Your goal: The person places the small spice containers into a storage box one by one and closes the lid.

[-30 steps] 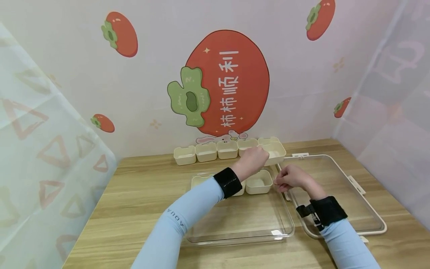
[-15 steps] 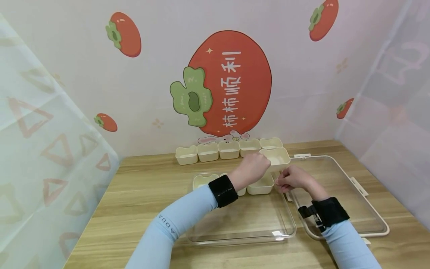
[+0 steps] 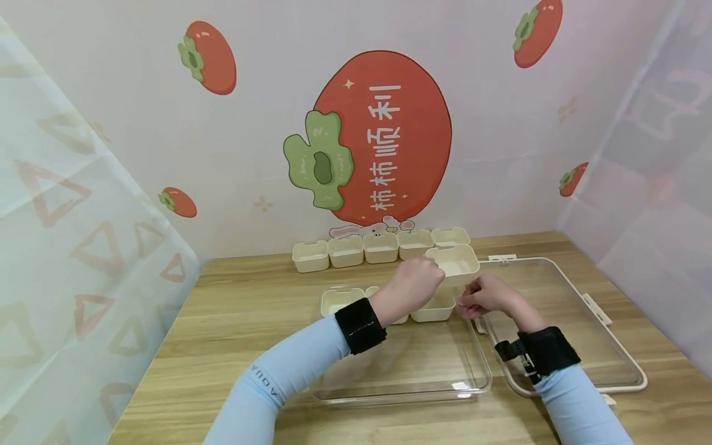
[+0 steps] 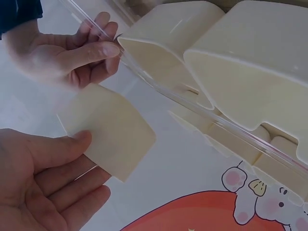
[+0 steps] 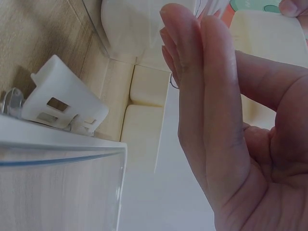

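My left hand (image 3: pixel 408 284) holds a small cream plastic bin (image 3: pixel 457 259) by its left side, above the far right part of a clear storage box (image 3: pixel 389 394). In the left wrist view, the thumb and fingers pinch this bin (image 4: pixel 113 132) at its edge. My right hand (image 3: pixel 486 295) grips the clear box's right rim near the far corner; its fingers (image 5: pixel 219 96) stand beside the clear wall. Inside the clear box, cream bins line the far side: a left one (image 3: pixel 340 301), a right one (image 3: pixel 432 309), and one between, mostly behind my left arm.
Several more cream bins (image 3: pixel 346 251) stand in a row along the back of the wooden table (image 3: pixel 233 334), against the printed backdrop (image 3: pixel 250 123). To the right lies a clear lid (image 3: pixel 556 315) with a white frame and white latches (image 5: pixel 67 98).
My left hand has brought the held bin forward from the right end of the back row, uncovering the bin behind it. My right hand has stayed at the clear box's rim.
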`<action>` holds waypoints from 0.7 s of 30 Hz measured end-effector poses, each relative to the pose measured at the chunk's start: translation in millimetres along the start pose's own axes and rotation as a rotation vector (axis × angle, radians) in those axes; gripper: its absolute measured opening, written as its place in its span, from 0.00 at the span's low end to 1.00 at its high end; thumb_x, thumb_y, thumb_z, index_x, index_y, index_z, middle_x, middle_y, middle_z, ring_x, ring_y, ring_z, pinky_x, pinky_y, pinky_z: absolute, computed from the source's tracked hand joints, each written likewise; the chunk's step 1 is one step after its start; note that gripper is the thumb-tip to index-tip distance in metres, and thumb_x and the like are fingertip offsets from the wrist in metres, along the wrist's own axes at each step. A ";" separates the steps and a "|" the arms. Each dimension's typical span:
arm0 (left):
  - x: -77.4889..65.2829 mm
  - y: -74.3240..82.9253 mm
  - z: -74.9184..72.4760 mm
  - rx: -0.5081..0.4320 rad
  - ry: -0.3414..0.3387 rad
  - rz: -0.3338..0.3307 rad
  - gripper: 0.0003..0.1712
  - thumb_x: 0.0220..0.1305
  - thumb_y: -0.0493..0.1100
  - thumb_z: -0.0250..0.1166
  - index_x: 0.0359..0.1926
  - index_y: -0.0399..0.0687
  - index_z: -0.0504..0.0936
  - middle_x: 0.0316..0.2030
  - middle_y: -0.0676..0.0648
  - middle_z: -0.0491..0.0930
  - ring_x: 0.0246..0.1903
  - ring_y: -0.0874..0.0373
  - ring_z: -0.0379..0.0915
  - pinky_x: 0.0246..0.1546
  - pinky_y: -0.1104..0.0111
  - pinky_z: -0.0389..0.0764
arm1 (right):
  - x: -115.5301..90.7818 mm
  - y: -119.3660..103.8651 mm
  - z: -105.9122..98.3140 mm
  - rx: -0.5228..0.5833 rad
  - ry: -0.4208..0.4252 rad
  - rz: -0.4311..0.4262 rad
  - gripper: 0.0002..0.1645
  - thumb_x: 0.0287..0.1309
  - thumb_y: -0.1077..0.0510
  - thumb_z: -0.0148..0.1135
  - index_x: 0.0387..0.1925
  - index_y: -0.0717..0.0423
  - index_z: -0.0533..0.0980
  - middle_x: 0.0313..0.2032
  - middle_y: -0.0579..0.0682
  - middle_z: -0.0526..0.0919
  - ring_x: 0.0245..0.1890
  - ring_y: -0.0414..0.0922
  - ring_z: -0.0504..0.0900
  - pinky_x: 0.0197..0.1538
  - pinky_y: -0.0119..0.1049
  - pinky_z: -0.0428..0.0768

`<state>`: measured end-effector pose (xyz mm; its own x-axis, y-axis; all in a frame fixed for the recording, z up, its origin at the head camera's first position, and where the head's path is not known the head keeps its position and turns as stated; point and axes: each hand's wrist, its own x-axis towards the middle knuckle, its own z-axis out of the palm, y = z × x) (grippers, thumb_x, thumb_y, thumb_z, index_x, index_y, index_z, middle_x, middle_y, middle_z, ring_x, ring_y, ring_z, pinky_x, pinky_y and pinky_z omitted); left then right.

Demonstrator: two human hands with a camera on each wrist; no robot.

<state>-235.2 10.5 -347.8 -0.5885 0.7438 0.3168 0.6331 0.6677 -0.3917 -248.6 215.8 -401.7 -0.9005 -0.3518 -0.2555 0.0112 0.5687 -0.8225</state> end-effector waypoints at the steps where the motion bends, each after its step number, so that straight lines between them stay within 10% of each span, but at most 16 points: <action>1: -1.5 0.0 -0.4 -0.002 0.006 -0.002 0.17 0.62 0.34 0.55 0.27 0.56 0.86 0.25 0.55 0.81 0.28 0.63 0.77 0.20 0.71 0.77 | 0.0 0.1 -0.2 -0.004 -0.001 0.000 0.13 0.59 0.63 0.58 0.35 0.75 0.76 0.23 0.51 0.83 0.23 0.39 0.83 0.31 0.33 0.83; 21: -43.5 -9.3 -5.3 -0.050 0.104 0.096 0.16 0.56 0.30 0.57 0.21 0.55 0.82 0.22 0.55 0.77 0.28 0.62 0.75 0.27 0.72 0.75 | -1.2 -0.2 -0.8 -0.011 -0.001 -0.013 0.13 0.59 0.64 0.57 0.32 0.75 0.78 0.22 0.49 0.83 0.22 0.38 0.82 0.30 0.32 0.83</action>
<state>-212.8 -27.9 -353.4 -0.4704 0.8015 0.3691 0.7094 0.5923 -0.3820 -247.9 216.7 -400.8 -0.9002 -0.3599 -0.2450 -0.0057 0.5724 -0.8200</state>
